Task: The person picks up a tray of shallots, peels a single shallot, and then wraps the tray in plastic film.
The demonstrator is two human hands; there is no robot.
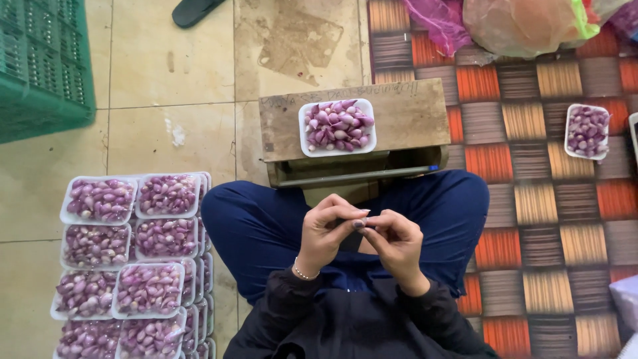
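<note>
Small item: a tiny pale thing (365,221) sits pinched where the two hands meet, over the lap; too small to name, and its long axis cannot be told.
Left hand: the left hand (327,233) curls in from the left, a thin bracelet at the wrist, fingers (345,207) bent narrow, their tips closed against the item.
Right hand: the right hand (397,242) comes in from the right, fingers (362,225) drawn close together, a dark-nailed tip touching the item.
Which hand is nearer: both touch it; the item lies at the tips of each, between them, so neither is nearer.
Lap: crossed legs in blue trousers (256,223) lie under the hands, black sleeves below.
Wooden block: a low wooden block (412,116) stands just ahead of the knees, away from the body.
Tray on the block: a white tray of purple shallots (337,126) rests on the block's top, well ahead of the fingers.
Stacked trays: filled trays of shallots (126,256) stand in piles on the tiled floor (166,66) to the person's left.
Single tray: another filled tray (587,131) lies on the checked woven mat (531,199) to the right.
Further out: a green crate (40,63) at far left, plastic bags (525,23) at top right, a dark sandal (193,10) at the top edge.
</note>
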